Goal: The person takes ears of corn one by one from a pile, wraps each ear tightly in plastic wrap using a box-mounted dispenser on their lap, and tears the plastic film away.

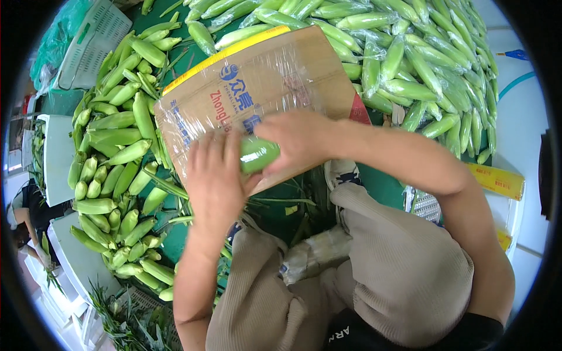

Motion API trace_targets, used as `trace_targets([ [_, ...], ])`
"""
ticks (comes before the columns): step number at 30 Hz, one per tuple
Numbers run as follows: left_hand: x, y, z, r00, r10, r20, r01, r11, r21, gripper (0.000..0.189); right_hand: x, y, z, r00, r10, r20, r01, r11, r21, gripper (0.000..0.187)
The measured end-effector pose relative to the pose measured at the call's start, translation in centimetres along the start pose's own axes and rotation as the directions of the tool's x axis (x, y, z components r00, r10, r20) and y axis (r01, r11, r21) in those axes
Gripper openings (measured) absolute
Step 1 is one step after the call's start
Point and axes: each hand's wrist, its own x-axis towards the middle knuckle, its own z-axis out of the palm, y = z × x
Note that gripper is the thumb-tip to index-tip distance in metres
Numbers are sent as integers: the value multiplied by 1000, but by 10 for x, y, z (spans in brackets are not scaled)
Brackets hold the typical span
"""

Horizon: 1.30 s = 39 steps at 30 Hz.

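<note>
An ear of corn in its green husk (260, 154), shiny as if under plastic film, lies on a flat cardboard box (281, 70) in front of me. My left hand (215, 166) presses over its left end, fingers spread along it. Around the right end my right hand (303, 136) is closed, thumb below. Both hands are slightly blurred. Clear cling film (316, 57) stretches over the box's printed top, with a yellow strip (228, 55) along its far edge. The box's underside and the covered ends of the ear are hidden.
Unwrapped corn ears (116, 136) are heaped at left, film-wrapped ears (421, 66) at far right. A white plastic crate (94, 48) stands back left. Stripped leaves (131, 320) fill a basket lower left. Yellow cartons (496, 180) lie at right. Another person (33, 219) works at far left.
</note>
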Motion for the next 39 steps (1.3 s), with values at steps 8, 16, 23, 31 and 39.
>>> trace_targets([
  [8,-10,3,20,991,-16,136,23,998,-55,61,22,-5,-23,912,179,368,-270,939,213,51],
  [16,22,-7,1,846,155,511,158,842,-517,54,21,50,30,939,-338,62,343,923,-175,57],
  [23,-2,37,4,518,221,826,82,949,-305,53,-1,37,40,949,-271,162,302,929,-215,61],
  [31,-66,51,75,-47,537,843,219,828,-515,70,-1,31,55,953,-297,68,304,911,-279,60],
  [39,-112,9,109,338,455,824,756,390,-526,89,-115,-65,56,522,-95,848,-400,851,342,92],
])
